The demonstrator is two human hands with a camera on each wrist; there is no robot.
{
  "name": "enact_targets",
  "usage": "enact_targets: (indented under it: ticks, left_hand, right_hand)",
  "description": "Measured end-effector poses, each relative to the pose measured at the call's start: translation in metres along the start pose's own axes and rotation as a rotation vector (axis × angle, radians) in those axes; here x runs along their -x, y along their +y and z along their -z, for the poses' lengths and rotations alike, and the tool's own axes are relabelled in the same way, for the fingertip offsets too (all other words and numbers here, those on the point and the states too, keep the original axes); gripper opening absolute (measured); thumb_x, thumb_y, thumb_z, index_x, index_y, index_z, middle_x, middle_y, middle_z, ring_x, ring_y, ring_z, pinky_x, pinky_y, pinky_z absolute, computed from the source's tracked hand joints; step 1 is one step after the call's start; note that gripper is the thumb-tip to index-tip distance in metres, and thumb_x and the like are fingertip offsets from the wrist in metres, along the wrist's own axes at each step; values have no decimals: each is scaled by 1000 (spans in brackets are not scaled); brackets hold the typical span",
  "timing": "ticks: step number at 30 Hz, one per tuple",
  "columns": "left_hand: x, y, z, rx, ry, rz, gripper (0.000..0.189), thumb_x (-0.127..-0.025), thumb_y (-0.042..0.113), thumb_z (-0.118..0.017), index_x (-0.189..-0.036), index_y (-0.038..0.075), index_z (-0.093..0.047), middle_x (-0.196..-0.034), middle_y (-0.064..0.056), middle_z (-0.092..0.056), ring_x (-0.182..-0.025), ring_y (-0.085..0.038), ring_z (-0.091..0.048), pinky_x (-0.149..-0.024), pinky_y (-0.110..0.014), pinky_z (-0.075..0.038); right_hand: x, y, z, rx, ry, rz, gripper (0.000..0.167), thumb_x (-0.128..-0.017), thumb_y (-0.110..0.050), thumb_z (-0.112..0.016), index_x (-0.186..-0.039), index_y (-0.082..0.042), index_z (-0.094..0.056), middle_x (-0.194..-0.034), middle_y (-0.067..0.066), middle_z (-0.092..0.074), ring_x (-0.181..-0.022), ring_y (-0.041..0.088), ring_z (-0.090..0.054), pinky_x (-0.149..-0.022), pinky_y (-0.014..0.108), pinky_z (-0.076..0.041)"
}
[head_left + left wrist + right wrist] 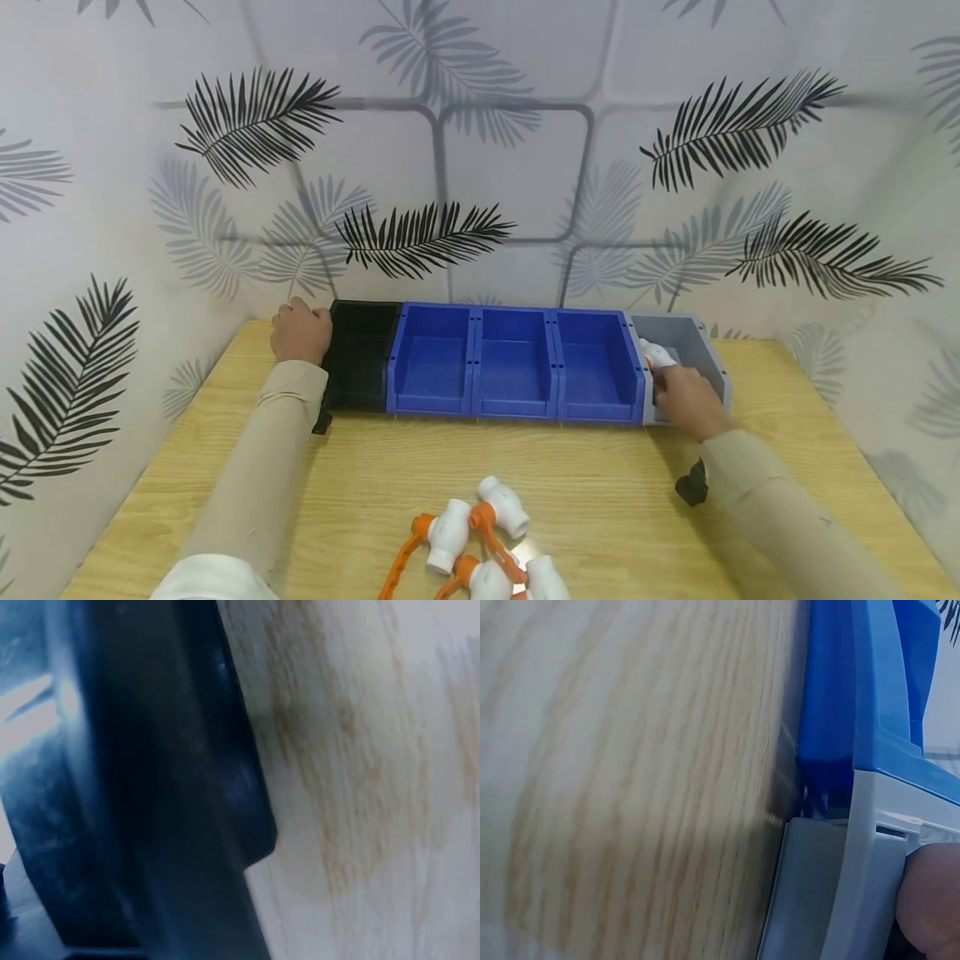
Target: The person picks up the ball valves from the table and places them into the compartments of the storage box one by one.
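A white ball valve (pixel 656 354) with a bit of orange showing lies inside the grey bin (pixel 720 367), and my right hand (pixel 690 400) grips its near end. In the right wrist view part of that hand (pixel 934 900) shows beside the grey bin's front edge (pixel 862 877). My left hand (pixel 300 329), fingers curled, holds the left rim of the black bin (pixel 366 310); its fingertips are hidden. The left wrist view has the dark wall of the black bin (pixel 150 787) close up. Several white ball valves (pixel 449 533) with orange handles lie at the front of the table.
Three blue bins (pixel 513 408) stand in a row between the black and grey ones. They sit on a wood-grain table (pixel 600 500) in front of a leaf-patterned wall covering (pixel 510 192). A small black object (pixel 692 485) shows beside the right sleeve.
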State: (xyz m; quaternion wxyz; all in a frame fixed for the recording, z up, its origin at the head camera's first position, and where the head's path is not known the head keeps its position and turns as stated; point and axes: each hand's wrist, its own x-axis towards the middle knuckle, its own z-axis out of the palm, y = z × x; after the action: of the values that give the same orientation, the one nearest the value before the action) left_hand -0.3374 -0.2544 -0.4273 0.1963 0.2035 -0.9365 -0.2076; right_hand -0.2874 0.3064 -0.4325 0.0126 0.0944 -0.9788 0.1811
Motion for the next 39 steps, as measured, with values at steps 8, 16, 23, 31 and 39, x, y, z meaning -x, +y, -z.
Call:
enact_targets:
  ticks: [8, 16, 23, 31, 39]
  left_hand:
    - [0, 2, 2, -4, 3, 11, 30, -88, 19, -36, -90, -8, -49, -92, -29, -50, -88, -47, -48, -69, -60, -41]
    - [4, 5, -8, -6, -16, 6, 32, -89, 21, -37, -94, -8, -50, -92, -28, -50, -88, -46, -49, -70, -58, -42]
    - [-3, 0, -5, -14, 9, 0, 33, -89, 20, -36, -94, -9, -49, -93, -29, -50, -89, -47, -49, -70, -60, -42]
    - [-2, -3, -3, -19, -18, 4, 33, -90, 21, -35, -94, -8, -49, -92, -28, -50, -87, -46, -49, -68, -59, -42]
    - [-1, -1, 0, -11, 23, -5, 31, -88, 19, -37, -90, -9, -50, -88, -29, -50, -84, -46, -50, -66, -59, -43]
  right_hand:
    - [-6, 1, -5, -26, -35, -76, 16, -88, -9, -48, -78, -1, -58, -70, 12, -56, -58, 26, -50, -48, 37, -38]
    - [4, 1, -1, -34, -39, -157, 17, -88, -13, -49, -79, -1, -58, -71, 13, -56, -59, 26, -51, -47, 37, -38]
    - [-2, -9, -4, -21, -22, -165, 18, -89, -11, -48, -81, 1, -58, -72, 17, -56, -59, 29, -51, -48, 41, -39]
    - [-4, -8, -8, -11, -13, -183, 19, -89, -11, -47, -78, 1, -58, -73, 21, -58, -58, 31, -52, -47, 45, -39]
    - [-5, -7, -10, -5, 12, -191, 18, -88, -11, -48, -80, 1, -59, -74, 21, -59, -58, 31, -52, -47, 44, -39]
